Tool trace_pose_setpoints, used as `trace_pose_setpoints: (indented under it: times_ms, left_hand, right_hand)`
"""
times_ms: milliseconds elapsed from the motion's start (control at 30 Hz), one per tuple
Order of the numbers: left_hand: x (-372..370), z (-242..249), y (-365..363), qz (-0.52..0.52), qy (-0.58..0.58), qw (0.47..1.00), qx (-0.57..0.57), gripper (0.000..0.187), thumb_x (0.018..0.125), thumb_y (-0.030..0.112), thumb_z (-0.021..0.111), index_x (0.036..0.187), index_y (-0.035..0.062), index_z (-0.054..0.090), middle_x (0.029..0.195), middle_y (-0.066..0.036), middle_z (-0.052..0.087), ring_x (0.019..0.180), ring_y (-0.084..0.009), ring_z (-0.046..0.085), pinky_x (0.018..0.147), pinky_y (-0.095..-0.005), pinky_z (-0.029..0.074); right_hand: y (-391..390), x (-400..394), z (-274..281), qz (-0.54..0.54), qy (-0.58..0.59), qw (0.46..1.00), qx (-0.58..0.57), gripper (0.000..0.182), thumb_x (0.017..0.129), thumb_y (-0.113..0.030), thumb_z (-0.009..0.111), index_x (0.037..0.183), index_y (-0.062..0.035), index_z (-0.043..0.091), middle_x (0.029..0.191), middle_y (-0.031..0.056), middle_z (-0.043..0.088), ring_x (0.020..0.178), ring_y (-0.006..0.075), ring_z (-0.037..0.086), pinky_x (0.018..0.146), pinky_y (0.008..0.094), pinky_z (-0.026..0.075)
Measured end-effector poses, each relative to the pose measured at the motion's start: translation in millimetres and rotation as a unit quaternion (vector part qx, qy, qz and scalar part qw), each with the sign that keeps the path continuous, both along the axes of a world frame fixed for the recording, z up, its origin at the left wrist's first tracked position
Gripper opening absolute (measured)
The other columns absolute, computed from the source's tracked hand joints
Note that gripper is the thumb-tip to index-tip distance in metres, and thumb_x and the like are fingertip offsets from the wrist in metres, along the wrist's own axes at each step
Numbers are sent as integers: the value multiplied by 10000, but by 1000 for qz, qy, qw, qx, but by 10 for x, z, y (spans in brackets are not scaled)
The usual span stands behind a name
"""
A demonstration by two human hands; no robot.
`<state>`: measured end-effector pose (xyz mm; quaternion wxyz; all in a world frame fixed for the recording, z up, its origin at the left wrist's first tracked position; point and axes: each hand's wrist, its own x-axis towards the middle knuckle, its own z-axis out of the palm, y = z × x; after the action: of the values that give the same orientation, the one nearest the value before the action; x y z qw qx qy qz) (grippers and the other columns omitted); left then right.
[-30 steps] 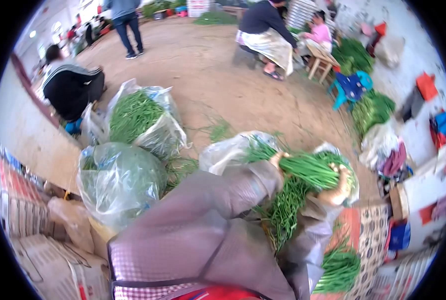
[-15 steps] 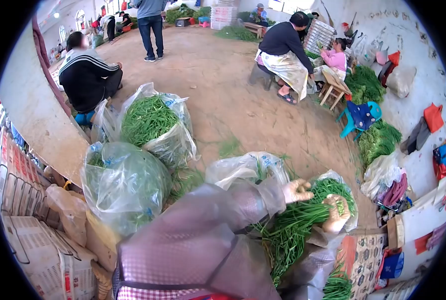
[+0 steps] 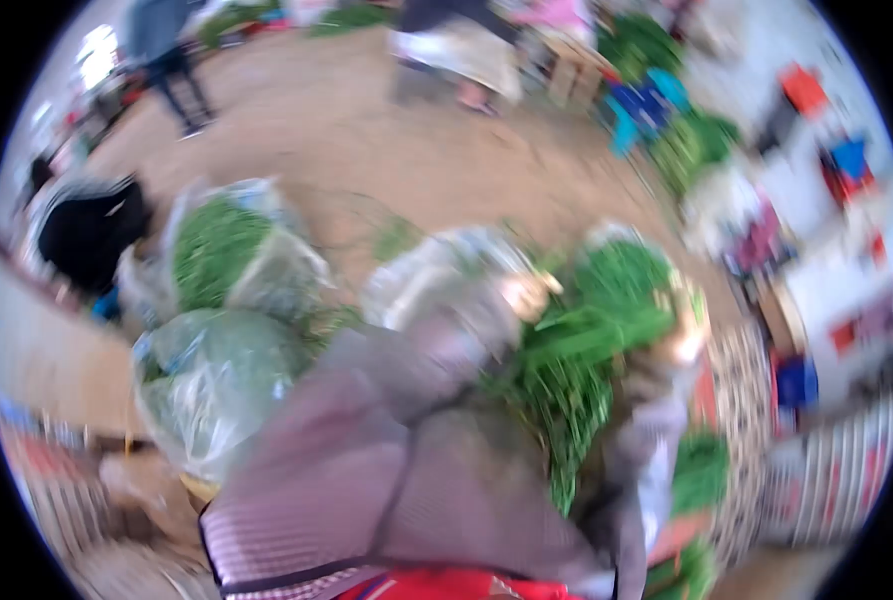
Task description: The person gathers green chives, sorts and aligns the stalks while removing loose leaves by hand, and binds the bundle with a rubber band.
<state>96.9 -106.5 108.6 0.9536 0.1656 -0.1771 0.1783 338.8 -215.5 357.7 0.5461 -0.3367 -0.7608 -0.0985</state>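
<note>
The view is heavily blurred by motion. A bundle of long green stalks (image 3: 576,350) hangs in front of me, held between both hands. My left hand (image 3: 526,293), in a pale glove, grips the bundle's left end. My right hand (image 3: 684,338) grips its right end. Behind the bundle an open plastic bag of green stalks (image 3: 621,262) stands on the dirt floor. My grey sleeves and apron hide the lower part of the bundle.
Two clear plastic bags of greens (image 3: 228,250) (image 3: 211,385) stand at my left. A person in black (image 3: 86,228) sits beyond them. Other people sit and stand at the far side of the dirt floor (image 3: 386,150). More green bunches (image 3: 698,470) lie at my lower right.
The camera has swung and the picture has blurred. My left hand has closed again on the bundle's left end, and both hands have lifted the bundle slightly higher.
</note>
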Motion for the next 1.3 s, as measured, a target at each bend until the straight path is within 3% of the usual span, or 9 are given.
trace_pose_setpoints:
  times_ms: [200,267,567,600,733,933,1033,1067,1300]
  left_hand:
    - [-324,298,-366,171,204,960,87,537,904,354,479,1286,-15,401,739,-69,511,491,-154,454,429,-307,374]
    - [-99,983,-846,364,547,696,289,496,865,314,585,1222,-14,479,845,-117,576,610,-193,555,538,-331,460]
    - [-114,1820,-1047,693,416,328,488,277,898,212,565,1022,-34,588,968,-127,635,866,-167,602,775,-264,484]
    - [-93,1934,-1114,693,419,327,488,277,898,212,565,1022,-34,588,968,-127,635,866,-167,602,775,-264,484]
    - [291,2243,-1438,423,365,794,241,234,892,226,592,762,46,665,688,-44,642,547,-88,552,500,-212,436]
    - [778,2526,-1340,678,382,464,424,152,821,68,643,964,29,676,858,-5,572,679,-43,498,555,-186,396]
    - [724,2450,-1277,644,373,517,422,186,824,72,643,1004,33,674,906,-23,611,694,-45,526,547,-187,402]
    - [636,2504,-1332,526,421,684,280,173,860,111,616,991,12,670,825,-45,634,639,-67,540,540,-194,417]
    - [212,2152,-1221,436,389,777,234,228,876,163,606,993,-29,643,715,-59,615,596,-130,567,551,-250,469]
  right_hand:
    - [12,545,122,253,575,756,-183,127,809,-75,603,867,37,595,733,118,592,652,211,569,616,307,470]
    - [-46,723,176,187,565,787,-164,190,810,-137,620,892,34,606,702,99,584,642,189,560,617,293,465]
    - [-108,426,279,136,567,802,-130,161,774,-86,662,869,33,610,711,86,603,599,157,559,594,270,461]
    - [-107,394,273,172,582,783,-135,157,770,-69,664,869,39,607,716,92,604,604,157,561,598,271,461]
    - [-73,224,261,227,528,804,-151,159,786,-66,662,879,50,607,714,94,602,641,156,574,617,257,462]
    - [-208,-99,228,231,467,803,-288,159,800,-72,656,916,28,615,753,69,626,657,129,576,634,243,464]
    - [-201,-209,148,229,468,805,-282,138,805,-66,643,910,19,617,754,67,622,655,127,568,626,241,458]
    - [-194,-200,168,225,494,791,-281,132,809,-69,634,898,25,613,736,67,608,644,136,561,619,250,457]
    - [97,154,-87,261,652,674,-228,115,803,-77,615,836,28,581,648,62,499,602,189,507,600,330,471]
